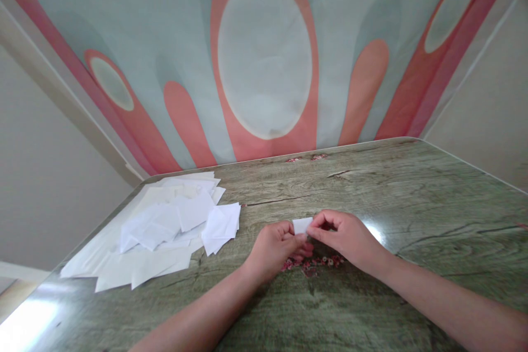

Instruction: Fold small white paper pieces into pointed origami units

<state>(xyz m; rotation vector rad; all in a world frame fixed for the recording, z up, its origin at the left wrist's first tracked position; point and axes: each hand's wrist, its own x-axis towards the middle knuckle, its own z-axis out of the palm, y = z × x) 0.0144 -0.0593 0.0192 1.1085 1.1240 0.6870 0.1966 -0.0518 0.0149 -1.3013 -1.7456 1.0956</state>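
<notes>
A small piece of white paper (302,225) is held between my two hands, just above the table. My left hand (280,245) grips its left and lower side, with the thumb across the front and the other fingers curled below. On the right side, my right hand (340,234) pinches the paper's edge between thumb and fingertips. The fingers hide the lower part of the paper, so I cannot tell whether it is folded. To the left of my left hand lies a small stack of white paper squares (221,225).
A spread pile of larger white sheets (113,256) covers the table's left side, with several smaller pieces (196,210) on top. The wood-grain table (412,192) has printed flowers (325,262) under my hands. A patterned wall covering (264,60) rises behind the far edge.
</notes>
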